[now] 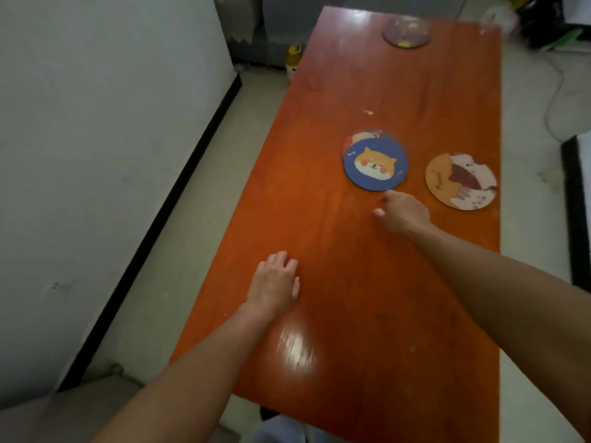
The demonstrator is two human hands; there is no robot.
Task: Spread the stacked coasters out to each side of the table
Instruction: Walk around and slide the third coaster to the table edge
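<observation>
A blue coaster with a dog face (376, 164) tops a small stack in the middle of the orange wooden table (335, 282); another coaster (363, 138) peeks out from under its far edge. An orange and white coaster (461, 180) lies alone near the right edge. A purple coaster (406, 32) lies at the far end. My right hand (403, 213) hovers just in front of the blue coaster, fingers loosely apart, holding nothing. My left hand (275, 284) rests palm down on the table near the left edge, empty.
A white wall (96, 139) with a black baseboard runs along the left, with a strip of floor between it and the table. A yellow bottle (292, 59) stands on the floor by the far left corner. Cables and clutter lie on the floor at the far right.
</observation>
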